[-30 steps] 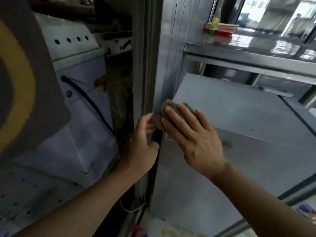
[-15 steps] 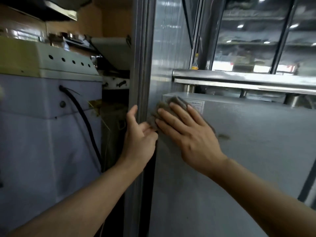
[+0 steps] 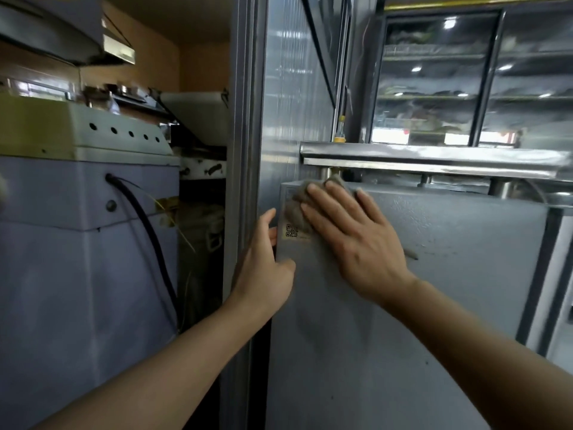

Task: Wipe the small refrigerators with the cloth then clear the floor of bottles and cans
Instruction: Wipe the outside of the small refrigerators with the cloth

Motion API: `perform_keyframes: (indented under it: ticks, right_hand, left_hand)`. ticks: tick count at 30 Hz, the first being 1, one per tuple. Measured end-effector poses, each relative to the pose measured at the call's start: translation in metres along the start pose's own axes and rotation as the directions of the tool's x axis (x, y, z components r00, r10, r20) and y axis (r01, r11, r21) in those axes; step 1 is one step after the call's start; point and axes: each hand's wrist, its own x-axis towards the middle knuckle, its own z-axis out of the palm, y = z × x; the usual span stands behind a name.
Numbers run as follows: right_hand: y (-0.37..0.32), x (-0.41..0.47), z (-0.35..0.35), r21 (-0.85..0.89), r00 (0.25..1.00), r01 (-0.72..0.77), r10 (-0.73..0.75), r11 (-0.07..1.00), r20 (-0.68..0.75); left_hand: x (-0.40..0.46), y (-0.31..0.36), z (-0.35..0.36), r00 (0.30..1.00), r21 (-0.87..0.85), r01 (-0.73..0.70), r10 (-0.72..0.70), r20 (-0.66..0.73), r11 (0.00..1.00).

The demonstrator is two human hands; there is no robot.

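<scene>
A small grey refrigerator (image 3: 434,290) fills the right half of the view, its side panel facing me. My right hand (image 3: 353,240) lies flat with straight fingers and presses a crumpled grey-brown cloth (image 3: 297,209) against the panel's upper left corner, just above a QR-code sticker (image 3: 291,231). My left hand (image 3: 263,265) rests at the refrigerator's left edge, thumb on the panel and fingers reaching behind the edge, out of sight. No bottles or cans on the floor are in view.
A metal pillar (image 3: 248,150) stands right beside the refrigerator's left edge. Left of it is a white appliance (image 3: 83,243) with a black cable (image 3: 148,231). A steel counter rail (image 3: 434,156) runs above the refrigerator, with a bottle (image 3: 341,128) on it.
The view has tilted upward. My right hand has slid the cloth up to the panel's top left corner, uncovering the QR sticker. My left hand stays at the edge.
</scene>
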Motion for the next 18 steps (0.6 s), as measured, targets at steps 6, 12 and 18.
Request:
perform_keyframes:
  ticks: [6,12,18]
  right_hand:
    - [-0.023,-0.076,0.026,0.016,0.991,0.108,-0.109,0.994,0.076]
    - [0.017,-0.071,0.007,-0.057,0.978,0.173,-0.164,0.983,0.128]
    - [0.044,-0.061,-0.008,-0.013,0.995,-0.097,0.097,0.995,-0.026]
  left_hand:
    - [-0.012,0.002,0.014,0.998,0.181,-0.052,0.044,0.043,0.982]
    - [-0.016,0.010,0.026,1.000,0.316,-0.022,0.017,0.019,0.949]
    - [-0.013,0.021,0.037,0.990,0.548,-0.109,0.138,-0.011,0.829]
